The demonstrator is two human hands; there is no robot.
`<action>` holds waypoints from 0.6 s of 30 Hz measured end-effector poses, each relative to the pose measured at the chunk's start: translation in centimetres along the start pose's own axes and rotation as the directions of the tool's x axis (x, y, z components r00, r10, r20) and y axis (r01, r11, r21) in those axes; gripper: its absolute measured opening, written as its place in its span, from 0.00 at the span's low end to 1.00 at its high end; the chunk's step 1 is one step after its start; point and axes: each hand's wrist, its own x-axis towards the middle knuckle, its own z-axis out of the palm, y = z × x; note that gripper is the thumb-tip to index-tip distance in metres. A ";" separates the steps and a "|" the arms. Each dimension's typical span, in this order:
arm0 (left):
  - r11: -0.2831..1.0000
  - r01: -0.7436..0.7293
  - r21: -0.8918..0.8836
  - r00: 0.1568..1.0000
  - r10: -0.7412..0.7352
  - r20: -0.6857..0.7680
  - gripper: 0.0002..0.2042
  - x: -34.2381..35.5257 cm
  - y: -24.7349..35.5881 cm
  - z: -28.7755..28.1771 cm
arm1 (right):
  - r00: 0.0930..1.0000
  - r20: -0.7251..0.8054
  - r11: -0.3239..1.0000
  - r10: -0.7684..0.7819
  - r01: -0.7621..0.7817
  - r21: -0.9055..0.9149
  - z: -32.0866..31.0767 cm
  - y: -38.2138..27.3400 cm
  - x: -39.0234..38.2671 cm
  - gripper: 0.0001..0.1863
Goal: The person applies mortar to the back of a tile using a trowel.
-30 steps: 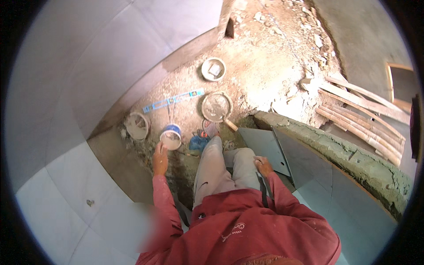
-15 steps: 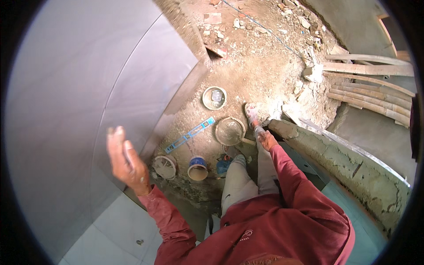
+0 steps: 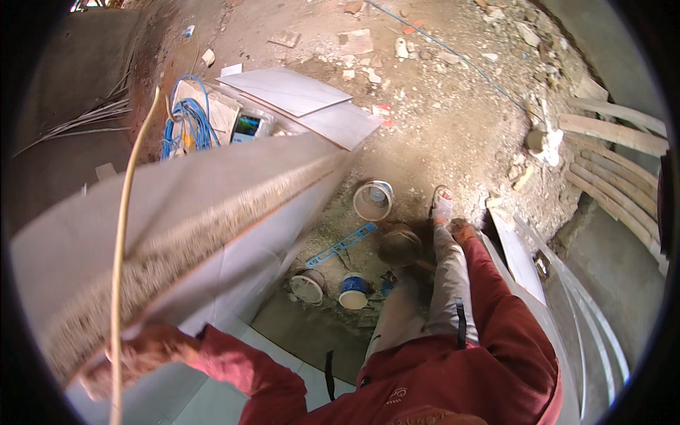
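Note:
My left hand (image 3: pixel 138 358) is at the edge of a half-height wall (image 3: pixel 205 251) with a rough mortar top and pale tiles on its side. A thin yellowish hose or cable (image 3: pixel 120 262) crosses in front of this hand; motion blur hides the fingers. Beside my lower right leg is my right hand (image 3: pixel 464 230), small and with unclear fingers; I cannot tell if it holds anything. On the ground ahead lie a blue spirit level (image 3: pixel 341 244), a round bucket (image 3: pixel 372 200), a dark round pan (image 3: pixel 399 248), a blue-and-white bucket (image 3: pixel 353 292) and a pale bucket (image 3: pixel 307 287).
Beyond the wall, large tiles (image 3: pixel 294 92) lie stacked beside a coil of blue cable (image 3: pixel 191 124). Rubble (image 3: pixel 520 35) is scattered on the dirt ground. Bamboo poles (image 3: pixel 616 184) lie at the right. Long light strips (image 3: pixel 581 304) run along my right side.
The view has shifted to look over the wall's top, revealing the stacked tiles and cable. My left hand has moved from in front of the tiled face down to the wall's edge.

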 end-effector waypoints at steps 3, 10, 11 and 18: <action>0.979 -0.146 -0.143 0.989 0.149 0.006 0.26 -1.3 -0.3 -0.5 | 1.000 0.002 1.000 -0.004 0.004 0.024 -5.5 -2.0 5.7 0.19; 0.988 -0.120 -0.095 0.984 0.131 0.118 0.25 -1.7 2.0 4.3 | 0.962 -0.038 0.963 -0.270 0.271 0.004 -9.0 -19.2 25.3 0.20; 0.990 -0.115 -0.081 0.982 0.125 0.140 0.25 -1.9 1.9 4.7 | 0.946 -0.052 0.947 -0.321 0.320 -0.024 -8.7 -24.6 27.5 0.19; 0.997 -0.078 -0.025 0.965 0.082 0.249 0.25 -3.1 1.2 6.8 | 0.782 -0.111 0.745 -0.613 0.619 0.249 -2.3 -57.2 34.8 0.22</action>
